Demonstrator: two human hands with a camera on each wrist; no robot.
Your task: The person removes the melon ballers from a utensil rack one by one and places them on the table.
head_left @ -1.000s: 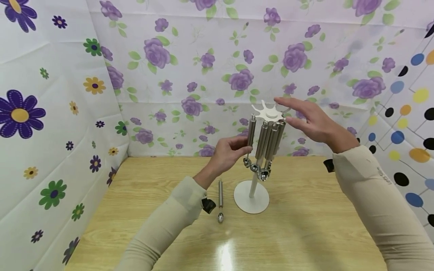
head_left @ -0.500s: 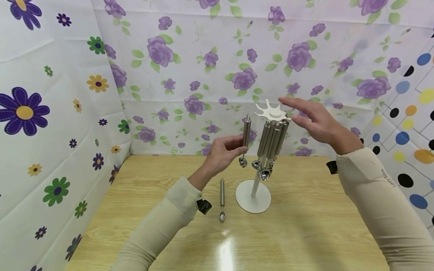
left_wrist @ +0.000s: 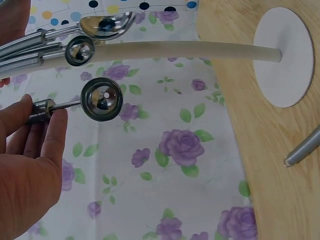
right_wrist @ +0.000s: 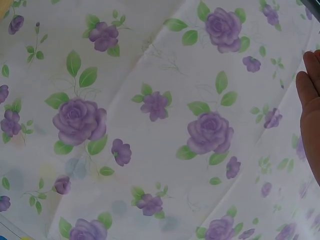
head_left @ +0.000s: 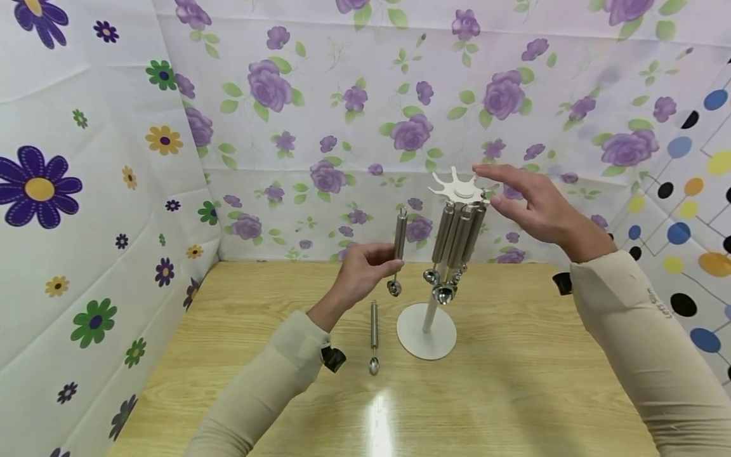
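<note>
A white stand point(head_left: 426, 330) with a star-shaped top point(head_left: 457, 189) rises from the wooden table, and several steel scoops point(head_left: 455, 244) hang from it. My left hand point(head_left: 361, 271) grips one more steel scoop point(head_left: 398, 251) upright by its handle, just left of the stand and clear of it. In the left wrist view its round bowl point(left_wrist: 102, 99) faces the camera beside the stand's pole point(left_wrist: 185, 50). My right hand point(head_left: 528, 203) hovers with straight fingers at the star top's right side, holding nothing.
Another steel scoop point(head_left: 374, 333) lies flat on the table point(head_left: 514, 393) left of the stand's base. Flower-printed cloth walls point(head_left: 342, 114) close in the back and left; a dotted one point(head_left: 685, 190) is at the right.
My left hand has drawn its scoop off the stand's star top, leftward and downward. The right hand has stayed near the top.
</note>
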